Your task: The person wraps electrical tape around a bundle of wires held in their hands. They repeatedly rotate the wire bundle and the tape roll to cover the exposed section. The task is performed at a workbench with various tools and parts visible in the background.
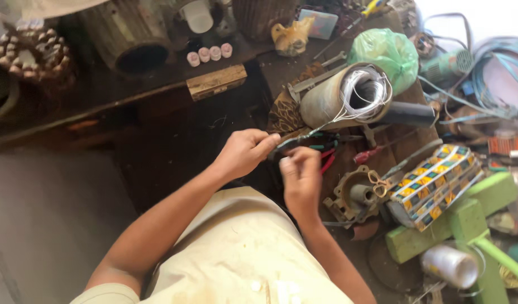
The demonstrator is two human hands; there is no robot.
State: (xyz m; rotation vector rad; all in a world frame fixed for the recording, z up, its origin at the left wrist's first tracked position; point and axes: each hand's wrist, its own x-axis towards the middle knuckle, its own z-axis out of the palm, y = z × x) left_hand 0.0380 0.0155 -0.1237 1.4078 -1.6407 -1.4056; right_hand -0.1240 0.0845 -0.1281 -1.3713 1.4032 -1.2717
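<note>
While I watch from above, step: I judge wire-end work at the cluttered bench (pixel 174 135).
Left hand (pixel 243 152): closed on pliers (pixel 295 141).
Right hand (pixel 301 174): pinched, contents unclear.
Wire (pixel 332 121): runs from motor cylinder (pixel 337 98).
Next: steady pull, I'd say.

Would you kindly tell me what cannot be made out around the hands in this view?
- Left hand: its grip on the wire, hidden by curled fingers.
- Right hand: what it pinches, too small.
- Pliers: jaws hidden behind the hands.
- Wire coil: strands blurred.
</note>
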